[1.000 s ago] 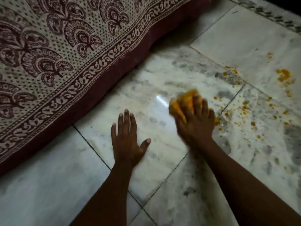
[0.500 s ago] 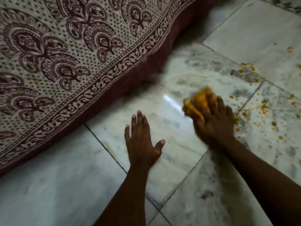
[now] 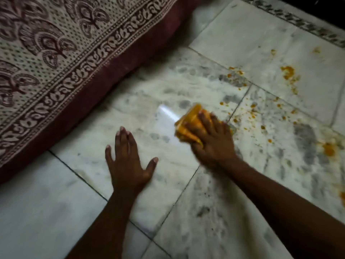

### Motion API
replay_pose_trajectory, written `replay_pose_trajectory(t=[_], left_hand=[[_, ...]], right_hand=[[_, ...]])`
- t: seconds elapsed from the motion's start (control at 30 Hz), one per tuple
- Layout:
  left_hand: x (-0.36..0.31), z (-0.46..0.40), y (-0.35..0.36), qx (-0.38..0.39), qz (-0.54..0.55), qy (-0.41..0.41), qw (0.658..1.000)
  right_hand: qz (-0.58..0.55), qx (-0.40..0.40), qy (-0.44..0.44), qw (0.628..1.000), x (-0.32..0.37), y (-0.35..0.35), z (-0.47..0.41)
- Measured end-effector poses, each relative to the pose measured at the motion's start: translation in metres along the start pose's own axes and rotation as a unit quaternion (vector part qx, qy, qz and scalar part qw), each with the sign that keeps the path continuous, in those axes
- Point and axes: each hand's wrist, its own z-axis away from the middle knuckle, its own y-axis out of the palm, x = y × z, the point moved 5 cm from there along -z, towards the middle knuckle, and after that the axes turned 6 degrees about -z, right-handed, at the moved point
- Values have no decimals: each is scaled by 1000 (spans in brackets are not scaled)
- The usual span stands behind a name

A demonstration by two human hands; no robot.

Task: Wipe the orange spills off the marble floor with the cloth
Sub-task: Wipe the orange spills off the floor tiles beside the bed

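Bracing flat on the marble floor (image 3: 56, 212), the left hand (image 3: 128, 161) lies palm down with fingers straight and spread, beside the patterned bedspread (image 3: 56, 53). Just to its right, the right hand (image 3: 211, 141) presses the bunched orange cloth (image 3: 188, 122), fingers curled over it. Orange spills (image 3: 288, 72) still dot the tiles further right; a good stroke would likely sweep outward with steady downward pressure, folding to a cleaner face so nothing smears.
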Motion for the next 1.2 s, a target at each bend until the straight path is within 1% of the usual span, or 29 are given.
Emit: replay_pose_trajectory(t=[0.03, 0.1, 0.13, 0.17, 0.2, 0.27, 0.33, 0.37, 0.4, 0.47, 0.5, 0.57, 0.6, 0.63, 0.7, 0.73, 0.77, 0.83, 0.87, 0.9, 0.97, 1.03, 1.1, 1.13, 1.2], left_hand=[[-3, -1, 0, 2, -4, 5, 1000], [-2, -3, 3, 5, -11, 17, 1000], [-1, -3, 4, 9, -9, 19, 1000], [-2, -4, 4, 10, -5, 19, 1000], [-2, -4, 4, 11, -5, 22, 1000], [-3, -4, 2, 6, -6, 26, 1000], [-5, -4, -2, 6, 12, 47, 999], [-7, -3, -4, 12, 26, 68, 997], [-11, -1, -4, 21, 39, 92, 995], [-32, 5, -1, 38, 60, 147, 987], [-49, 8, 2, 40, 62, 169, 983], [-78, 7, 6, 36, 59, 178, 982], [-87, 3, 9, 32, 57, 169, 984], [-90, 0, 10, 26, 52, 158, 986], [-90, -5, 13, 21, 46, 153, 987], [-89, -5, 12, 22, 46, 154, 987], [-88, -5, 9, 23, 46, 154, 987], [-90, -6, 4, 24, 53, 150, 987], [-90, -5, 3, 30, 60, 148, 987], [-90, -8, 0, 39, 63, 145, 987], [-89, -7, -3, 52, 67, 139, 987], [-91, -5, -4, 72, 61, 136, 986], [-94, -4, -4, 74, 45, 133, 987], [-96, -6, -4, 74, 42, 137, 987], [-94, -7, -3, 73, 40, 141, 986]], right_hand=[[-5, -10, 51, 999, -15, -3, -13], [-21, -38, 160, 986, -19, 0, -57], [-32, -46, 189, 980, -9, 4, -80], [-42, -45, 199, 978, 4, 8, -100], [-53, -33, 188, 980, 17, 13, -113], [-47, -23, 99, 994, 45, 21, -106], [-26, -16, -1, 1000, 62, 15, -52], [-11, -9, -29, 999, 58, 12, -18], [-1, -2, -38, 999, 46, 9, 13], [4, 20, -4, 1000, 2, -6, 45], [4, 32, 37, 999, -26, -11, 41], [-8, 31, 138, 990, -61, -17, 2], [-18, 21, 181, 983, -68, -14, -23], [-24, 7, 204, 979, -64, -9, -48], [-22, -37, 208, 977, -47, 5, -82], [-23, -43, 177, 983, -34, 9, -86], [-20, -42, 123, 991, -21, 12, -81], [-20, -17, 9, 1000, -2, 5, -47], [-13, 7, -22, 1000, 0, -3, -23], [2, 28, -29, 999, -8, -10, 0], [21, 68, 11, 997, -33, -29, 38], [45, 139, 84, 986, -73, -45, 35], [52, 206, 142, 967, -102, -49, 0], [43, 220, 161, 961, -112, -50, -25], [13, 221, 187, 957, -114, -40, -68]])
